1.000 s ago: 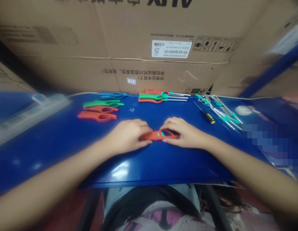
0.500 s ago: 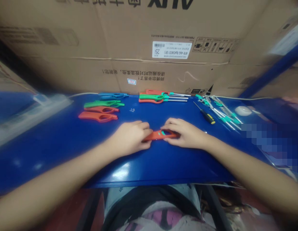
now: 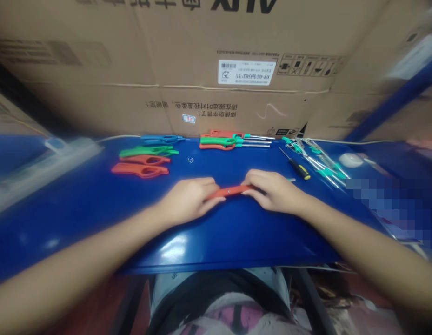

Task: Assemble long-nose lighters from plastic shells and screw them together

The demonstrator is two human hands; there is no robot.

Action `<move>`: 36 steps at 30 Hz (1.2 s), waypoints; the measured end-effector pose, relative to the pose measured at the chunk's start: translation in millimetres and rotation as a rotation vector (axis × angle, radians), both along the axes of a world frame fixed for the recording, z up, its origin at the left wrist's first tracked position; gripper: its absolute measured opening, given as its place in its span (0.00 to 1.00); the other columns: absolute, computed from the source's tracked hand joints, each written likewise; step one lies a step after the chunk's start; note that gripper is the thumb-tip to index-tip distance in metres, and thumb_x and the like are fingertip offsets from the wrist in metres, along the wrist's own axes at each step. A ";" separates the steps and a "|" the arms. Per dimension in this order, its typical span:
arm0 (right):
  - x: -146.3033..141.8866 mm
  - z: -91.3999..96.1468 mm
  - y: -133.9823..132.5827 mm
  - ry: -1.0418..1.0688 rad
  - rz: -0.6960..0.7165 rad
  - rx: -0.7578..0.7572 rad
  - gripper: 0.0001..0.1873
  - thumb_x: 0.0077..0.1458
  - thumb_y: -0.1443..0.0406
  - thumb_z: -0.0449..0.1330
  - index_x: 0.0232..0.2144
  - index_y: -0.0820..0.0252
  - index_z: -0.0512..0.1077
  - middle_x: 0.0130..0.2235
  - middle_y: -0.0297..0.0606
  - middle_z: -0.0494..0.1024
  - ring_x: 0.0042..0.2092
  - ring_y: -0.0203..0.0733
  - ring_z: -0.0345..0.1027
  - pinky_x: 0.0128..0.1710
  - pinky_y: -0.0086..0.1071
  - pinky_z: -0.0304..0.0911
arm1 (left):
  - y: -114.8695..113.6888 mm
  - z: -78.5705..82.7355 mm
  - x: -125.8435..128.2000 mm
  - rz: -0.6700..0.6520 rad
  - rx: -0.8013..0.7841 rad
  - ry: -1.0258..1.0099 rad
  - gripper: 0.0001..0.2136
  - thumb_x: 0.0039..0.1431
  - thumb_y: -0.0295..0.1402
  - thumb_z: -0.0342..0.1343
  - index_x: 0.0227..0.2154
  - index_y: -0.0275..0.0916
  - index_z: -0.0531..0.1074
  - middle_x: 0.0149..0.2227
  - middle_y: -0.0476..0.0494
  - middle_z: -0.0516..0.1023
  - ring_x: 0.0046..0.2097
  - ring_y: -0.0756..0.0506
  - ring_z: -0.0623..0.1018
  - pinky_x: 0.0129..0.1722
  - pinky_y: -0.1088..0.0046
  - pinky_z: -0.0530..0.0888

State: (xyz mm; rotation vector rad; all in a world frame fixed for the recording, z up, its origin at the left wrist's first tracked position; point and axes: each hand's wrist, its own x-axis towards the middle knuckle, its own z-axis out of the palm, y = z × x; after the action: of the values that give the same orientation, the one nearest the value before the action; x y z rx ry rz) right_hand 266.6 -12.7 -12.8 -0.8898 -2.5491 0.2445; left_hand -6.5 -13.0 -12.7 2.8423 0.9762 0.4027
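Observation:
Between my hands, just over the blue table [image 3: 216, 242], is an orange lighter handle [image 3: 233, 191], turned with a narrow edge towards me. My left hand [image 3: 191, 197] pinches its left end with thumb and fingers. Closed on its right end is my right hand [image 3: 269, 191], and the fingers hide that end. Beyond my left hand lie red lighter handles [image 3: 141, 170], a green one [image 3: 149, 151] and blue ones [image 3: 162, 139]. Straight ahead, several long-nosed lighters [image 3: 219, 143] with metal tubes lie in a pile.
At the right are several metal lighter tubes with teal parts [image 3: 325, 170], a yellow-and-black screwdriver [image 3: 299, 168] and a white round object [image 3: 350, 160]. A white power strip [image 3: 72, 158] stands at the left. A large cardboard box [image 3: 188, 56] closes off the back.
The orange lighter handle has been turned in my hands: its trigger opening and teal part no longer show, and a narrow edge faces me. Both hands keep hold of it.

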 end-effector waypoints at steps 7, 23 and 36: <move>0.3 -3.3 5.8 0.089 -0.028 -0.044 0.07 0.64 0.61 0.60 0.42 0.58 0.73 0.43 0.43 0.76 0.42 0.44 0.72 0.42 0.36 0.68 | 4.0 1.8 -2.0 0.036 0.039 0.014 0.17 0.72 0.43 0.47 0.42 0.38 0.78 0.37 0.44 0.78 0.40 0.45 0.78 0.37 0.71 0.71; -2.0 -3.2 3.2 0.036 -0.133 -0.162 0.10 0.66 0.62 0.56 0.36 0.59 0.76 0.38 0.40 0.80 0.36 0.41 0.73 0.40 0.34 0.65 | 2.8 3.3 -0.9 0.046 -0.093 -0.085 0.19 0.67 0.47 0.54 0.53 0.42 0.72 0.47 0.44 0.80 0.44 0.43 0.80 0.40 0.70 0.73; -4.4 2.7 -2.7 0.033 0.125 -0.004 0.13 0.65 0.56 0.58 0.45 0.58 0.74 0.44 0.43 0.80 0.45 0.44 0.74 0.44 0.36 0.68 | 0.2 -0.4 0.0 -0.046 -0.106 0.010 0.19 0.71 0.48 0.47 0.40 0.41 0.77 0.34 0.46 0.82 0.31 0.46 0.79 0.31 0.73 0.67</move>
State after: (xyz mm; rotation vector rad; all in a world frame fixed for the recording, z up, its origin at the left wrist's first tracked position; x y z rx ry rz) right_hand 262.2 -15.4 -10.1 -0.7229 -2.5770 0.2998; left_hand -6.5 -12.8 -13.2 2.7678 0.9034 0.3229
